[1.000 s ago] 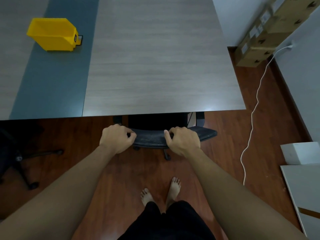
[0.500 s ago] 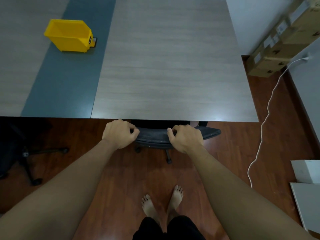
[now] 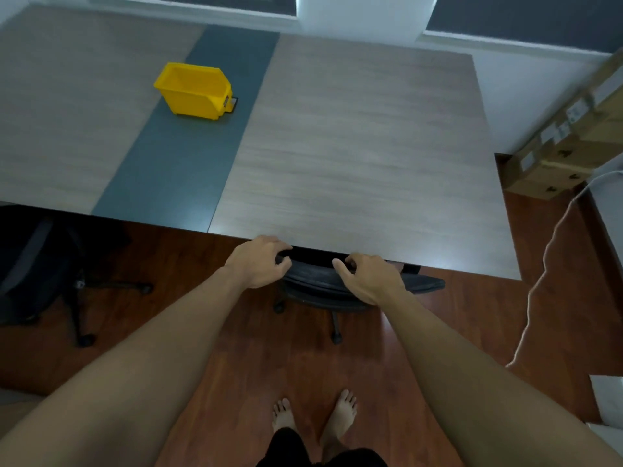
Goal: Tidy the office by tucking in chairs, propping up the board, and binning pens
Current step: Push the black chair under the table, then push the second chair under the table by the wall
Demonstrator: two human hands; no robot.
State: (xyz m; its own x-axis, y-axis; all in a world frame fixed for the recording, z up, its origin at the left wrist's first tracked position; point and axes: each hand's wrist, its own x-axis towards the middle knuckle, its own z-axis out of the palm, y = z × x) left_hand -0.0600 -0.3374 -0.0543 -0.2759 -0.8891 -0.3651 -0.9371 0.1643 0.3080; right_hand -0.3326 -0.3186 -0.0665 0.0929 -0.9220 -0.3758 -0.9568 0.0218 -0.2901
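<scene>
Chair (image 3: 317, 276) backrest parallel to table (image 3: 354, 156) edge, hands gripping.

From my head, the one camera looks steeply down toward twelve o'clock, near my hands, desk (image 3: 354, 156) ahead.

Reddish wood floor (image 3: 256, 365), white wall (image 3: 526, 96), dark windows (image 3: 526, 18).

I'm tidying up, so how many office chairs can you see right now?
2: one black chair held by both hands at the desk edge, another dark chair at far left, partly cut off. Others may be hidden.
</scene>
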